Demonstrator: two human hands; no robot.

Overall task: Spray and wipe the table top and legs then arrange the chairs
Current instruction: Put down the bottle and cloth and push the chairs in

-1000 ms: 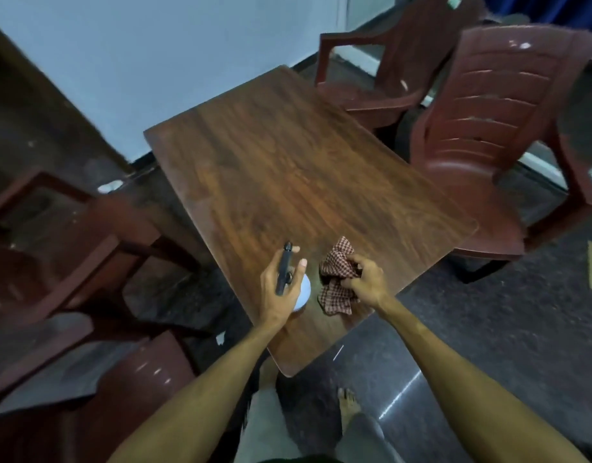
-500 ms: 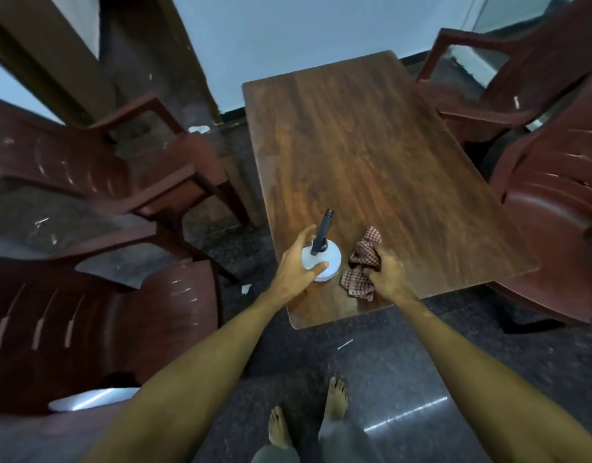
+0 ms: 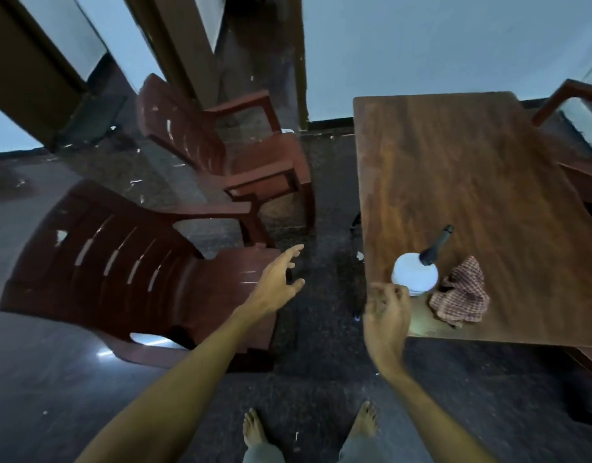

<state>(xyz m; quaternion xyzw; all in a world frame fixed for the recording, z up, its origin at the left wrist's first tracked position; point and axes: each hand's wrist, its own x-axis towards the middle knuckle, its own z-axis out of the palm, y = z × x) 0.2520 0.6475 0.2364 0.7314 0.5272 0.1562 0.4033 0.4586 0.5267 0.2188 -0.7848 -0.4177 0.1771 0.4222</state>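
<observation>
Wooden table: the top carries two items at its near left corner, and the legs are hidden from this angle. Near chair, dark red plastic, stands apart from the table's left edge with its seat turned toward it. A far chair stands behind it, and a third chair shows at the table's far right. Checked cloth lies crumpled just beside the spray bottle, which stands upright close to the table edge. Left hand, fingers straight and spread, holds nothing and reaches over the near chair's front armrest. Right hand, fingers loosely curled on nothing, hovers at the table corner beside the bottle. Judged step: arranging the chairs. Hazards: a swing of the right hand, or a chair pushed into the table, could knock the bottle off the edge. A one-handed pull could slew the light chair toward the bare feet.
</observation>
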